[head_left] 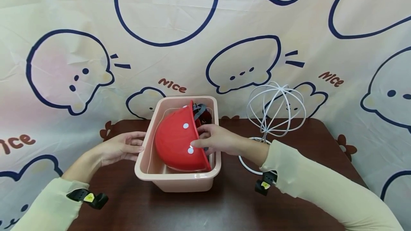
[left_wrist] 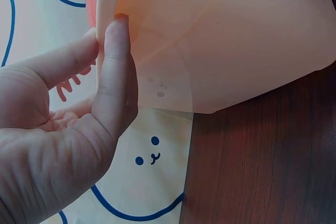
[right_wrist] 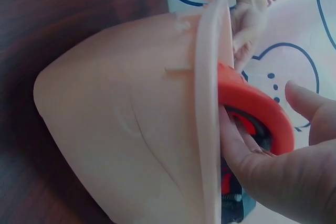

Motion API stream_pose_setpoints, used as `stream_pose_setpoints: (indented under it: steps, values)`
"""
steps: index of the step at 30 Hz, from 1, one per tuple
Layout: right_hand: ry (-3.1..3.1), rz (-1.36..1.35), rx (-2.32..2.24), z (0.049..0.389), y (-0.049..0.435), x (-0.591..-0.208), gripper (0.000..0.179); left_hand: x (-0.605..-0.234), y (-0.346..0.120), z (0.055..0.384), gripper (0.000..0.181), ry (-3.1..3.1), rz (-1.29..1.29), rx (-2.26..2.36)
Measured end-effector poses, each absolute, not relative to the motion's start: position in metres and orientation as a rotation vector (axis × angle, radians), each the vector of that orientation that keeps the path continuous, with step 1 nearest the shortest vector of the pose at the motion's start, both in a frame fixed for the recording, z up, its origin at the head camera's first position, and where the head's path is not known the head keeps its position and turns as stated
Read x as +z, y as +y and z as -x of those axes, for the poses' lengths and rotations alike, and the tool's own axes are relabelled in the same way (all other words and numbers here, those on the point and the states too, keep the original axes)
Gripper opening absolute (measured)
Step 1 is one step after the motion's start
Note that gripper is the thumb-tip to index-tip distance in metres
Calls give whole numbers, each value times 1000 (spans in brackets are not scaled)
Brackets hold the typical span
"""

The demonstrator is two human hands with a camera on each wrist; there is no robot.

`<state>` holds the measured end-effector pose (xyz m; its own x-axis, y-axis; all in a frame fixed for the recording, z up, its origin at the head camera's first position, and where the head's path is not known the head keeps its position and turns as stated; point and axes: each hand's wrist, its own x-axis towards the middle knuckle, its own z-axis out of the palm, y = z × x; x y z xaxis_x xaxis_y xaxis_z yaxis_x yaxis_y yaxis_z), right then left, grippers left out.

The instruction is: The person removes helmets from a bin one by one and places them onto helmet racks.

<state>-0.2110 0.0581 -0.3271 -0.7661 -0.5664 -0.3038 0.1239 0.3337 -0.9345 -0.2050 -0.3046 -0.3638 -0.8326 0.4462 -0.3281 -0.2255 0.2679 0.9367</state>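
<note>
A red helmet (head_left: pixel 174 140) with white dots lies tilted on its side inside a pale pink plastic bin (head_left: pixel 178 176). Its open side faces right, with a dark strap and lining showing there. My right hand (head_left: pixel 219 139) holds the helmet's edge, fingers reaching into the open side and thumb over the outer shell. In the right wrist view, the fingers (right_wrist: pixel 239 140) go in behind the red edge while the thumb stands above it. At the bin's left rim, my left hand (head_left: pixel 123 147) pinches the lip, its fingers (left_wrist: pixel 113 72) against the outer wall.
A white wire stand with a globe-shaped top (head_left: pixel 277 111) and ring base stands to the bin's right, near my right forearm. The dark brown table (head_left: pixel 179 209) ends at a patterned cloth backdrop (head_left: pixel 179 63) close behind the bin.
</note>
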Motion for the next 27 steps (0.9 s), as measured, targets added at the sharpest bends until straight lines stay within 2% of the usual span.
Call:
stream_pose_setpoints:
  steps: [21, 27]
  values:
    - [2200, 433, -1512, 204, 46, -328, 59, -364, -302, 202, 79, 2015, -175, 1618]
    - [2269, 362, -1594, 203, 45, -323, 57, -363, -302, 202, 78, 2027, -180, 1607]
